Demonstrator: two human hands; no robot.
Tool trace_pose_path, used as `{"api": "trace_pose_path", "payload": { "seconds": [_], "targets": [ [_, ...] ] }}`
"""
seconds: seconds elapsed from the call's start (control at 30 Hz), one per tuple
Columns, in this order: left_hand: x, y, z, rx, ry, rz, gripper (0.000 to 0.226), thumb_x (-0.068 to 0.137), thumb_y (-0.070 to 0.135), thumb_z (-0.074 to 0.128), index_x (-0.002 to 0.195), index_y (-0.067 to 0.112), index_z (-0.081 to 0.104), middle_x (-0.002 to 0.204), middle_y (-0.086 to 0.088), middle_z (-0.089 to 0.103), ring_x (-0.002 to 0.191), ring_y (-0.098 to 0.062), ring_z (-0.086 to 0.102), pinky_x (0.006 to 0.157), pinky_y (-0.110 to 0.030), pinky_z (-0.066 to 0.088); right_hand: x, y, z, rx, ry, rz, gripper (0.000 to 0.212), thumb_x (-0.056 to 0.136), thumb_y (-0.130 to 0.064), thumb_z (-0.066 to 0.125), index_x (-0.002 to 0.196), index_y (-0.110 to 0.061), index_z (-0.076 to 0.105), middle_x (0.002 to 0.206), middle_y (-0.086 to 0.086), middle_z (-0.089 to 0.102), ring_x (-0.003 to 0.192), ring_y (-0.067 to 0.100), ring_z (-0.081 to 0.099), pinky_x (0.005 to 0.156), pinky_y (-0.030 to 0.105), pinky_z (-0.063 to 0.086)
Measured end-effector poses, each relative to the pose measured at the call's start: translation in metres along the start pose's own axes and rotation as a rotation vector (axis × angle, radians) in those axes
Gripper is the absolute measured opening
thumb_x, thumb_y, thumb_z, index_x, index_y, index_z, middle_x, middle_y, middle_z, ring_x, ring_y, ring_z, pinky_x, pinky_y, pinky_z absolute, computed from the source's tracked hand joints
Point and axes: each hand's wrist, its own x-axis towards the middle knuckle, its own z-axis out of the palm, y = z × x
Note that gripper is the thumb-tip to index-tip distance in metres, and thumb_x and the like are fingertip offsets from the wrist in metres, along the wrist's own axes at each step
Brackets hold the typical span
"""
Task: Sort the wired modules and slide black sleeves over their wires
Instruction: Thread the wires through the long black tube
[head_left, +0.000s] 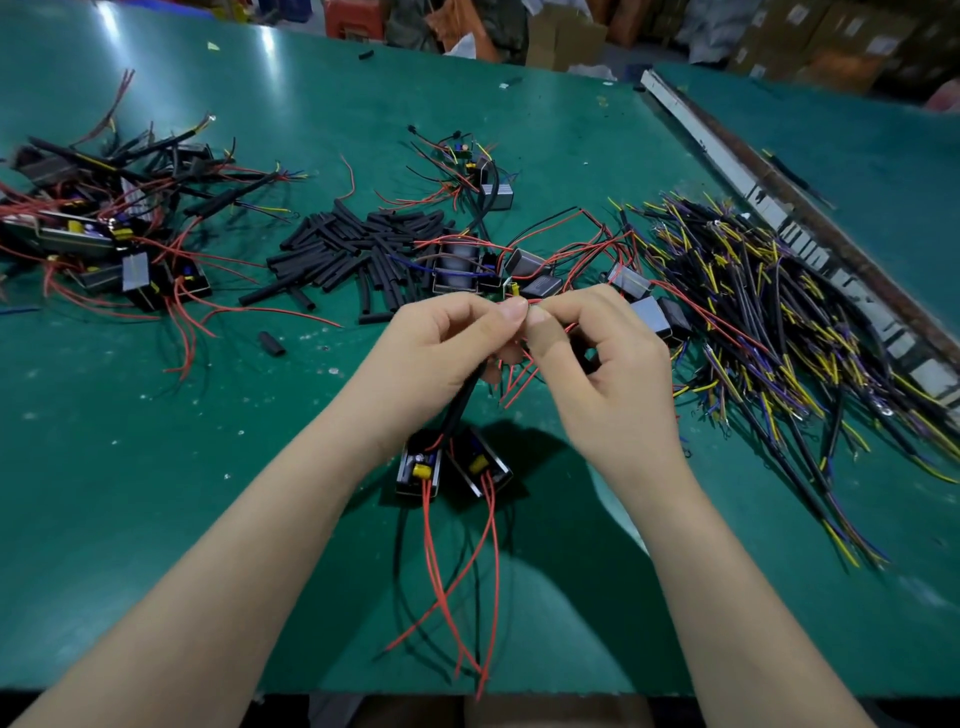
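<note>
Both hands meet above the green tabletop. The left hand pinches a black sleeve between thumb and forefinger; the right hand pinches red wires at the sleeve's mouth. The sleeve runs down to 2 open-topped modules, each casing holding a yellow component, red leads trailing toward the tabletop's near edge. Loose sleeves lie heaped behind, finished modules at left, multicoloured wire bundles at right.
</note>
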Motion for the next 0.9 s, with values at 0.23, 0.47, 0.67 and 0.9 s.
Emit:
{"api": "trace_pose_path", "payload": {
  "seconds": [0.23, 0.47, 0.67, 0.9],
  "targets": [
    [-0.003, -0.008, 0.003, 0.712, 0.103, 0.461, 0.020, 0.097, 0.019, 0.043, 0.088, 0.006, 0.055, 0.079, 0.001, 0.045, 0.069, -0.007, 0.036, 0.064, -0.013, 0.031, 0.001, 0.000, 0.001, 0.031, -0.060, 0.087, 0.016, 0.091, -0.016, 0.055, 0.078, -0.023, 0.063, 0.072, -0.015, 0.053, 0.070, -0.001, 0.047, 0.068, 0.018, 0.036],
    [-0.002, -0.008, 0.003, 0.618, 0.149, 0.404, 0.019, 0.095, 0.018, 0.043, 0.085, 0.006, 0.052, 0.078, -0.001, 0.048, 0.070, -0.008, 0.034, 0.064, -0.016, 0.029, 0.004, 0.005, -0.007, -0.040, -0.154, 0.009, 0.009, 0.089, -0.024, 0.063, 0.089, -0.018, 0.070, 0.080, -0.014, 0.059, 0.073, -0.001, 0.052, 0.069, 0.017, 0.042],
    [0.000, -0.015, 0.009, 0.636, 0.290, 0.355, 0.022, 0.097, 0.013, 0.047, 0.076, 0.011, 0.042, 0.069, 0.009, 0.037, 0.066, -0.011, 0.029, 0.061, -0.024, 0.022, 0.000, 0.005, 0.001, -0.359, -0.044, -0.178, 0.008, 0.085, -0.015, 0.065, 0.087, -0.013, 0.072, 0.081, -0.003, 0.064, 0.076, 0.021, 0.059, 0.059, 0.037, 0.050],
    [0.004, -0.015, 0.003, 0.674, 0.098, 0.232, 0.023, 0.096, 0.016, 0.047, 0.078, 0.003, 0.051, 0.064, 0.007, 0.040, 0.060, -0.009, 0.036, 0.058, -0.026, 0.022, -0.002, 0.005, 0.003, -0.606, 0.120, -0.285, 0.007, 0.084, -0.019, 0.068, 0.083, -0.023, 0.074, 0.080, -0.006, 0.066, 0.076, 0.022, 0.057, 0.053, 0.027, 0.036]
  ]
}}
